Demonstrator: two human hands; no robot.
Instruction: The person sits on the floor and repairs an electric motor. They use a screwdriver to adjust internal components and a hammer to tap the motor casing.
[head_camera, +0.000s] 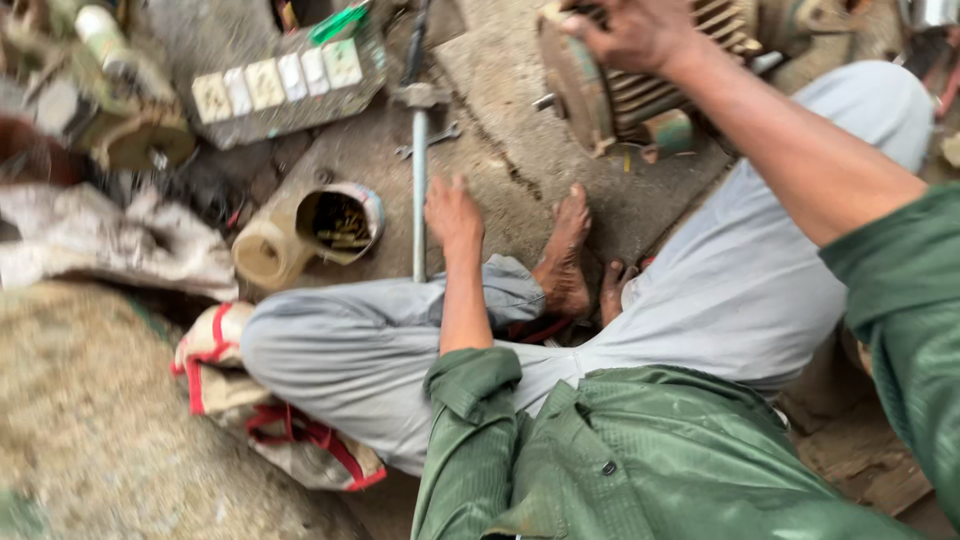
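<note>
I sit cross-legged on a dirty concrete floor in grey trousers and a green shirt. My left hand (452, 212) reaches down beside a long metal rod (419, 190) lying on the floor; its fingers look closed toward the rod, but blur hides whether they grip it. My right hand (640, 32) rests on top of a ribbed electric motor (620, 85) at the upper right, fingers curled over its rim. My bare foot (563, 258) lies between the two hands.
A tin can of small metal parts (338, 222) and a paper roll (262, 255) lie left of the rod. A switch board (280, 80), dirty rags (110, 240), a wrench (428, 140) and a red-and-white sack (250, 410) surround me.
</note>
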